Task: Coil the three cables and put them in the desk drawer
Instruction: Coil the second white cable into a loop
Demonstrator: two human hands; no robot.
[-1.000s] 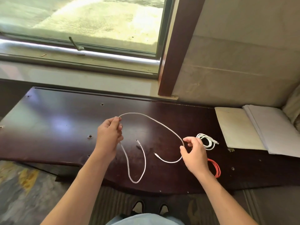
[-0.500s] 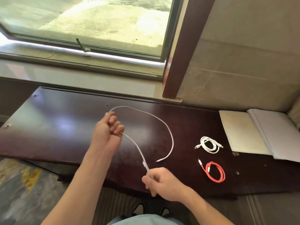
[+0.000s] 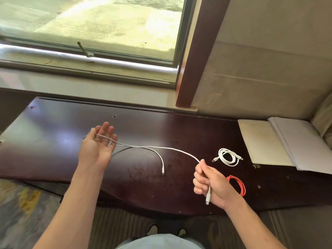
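1. The left hand [image 3: 98, 148] is spread wide, palm up, above the dark wooden desk [image 3: 53, 141]; the loose white cable [image 3: 172, 148] is looped across its fingers [image 3: 107, 130], not gripped.
2. From that loop 2 thin strands run rightward. 1 arcs down and ends in a small plug hanging just above the desk surface, between the 2 hands.
3. The other strand rises in a shallow curve into the right hand [image 3: 210, 184], which is closed in a fist around it; the white connector sticks out below the fist.
4. A coiled white cable [image 3: 227, 157] lies flat on the desk just beyond the right hand, a neat round bundle with both plugs poking out.
5. A coiled red cable [image 3: 238, 184] lies just beside the right hand, partly hidden behind it.
6. The desk is glossy, deep reddish-brown, with a curved front edge and small screw holes.
7. Pale paper sheets [image 3: 265, 141] lie flat at the desk's right end, well apart from the hands.
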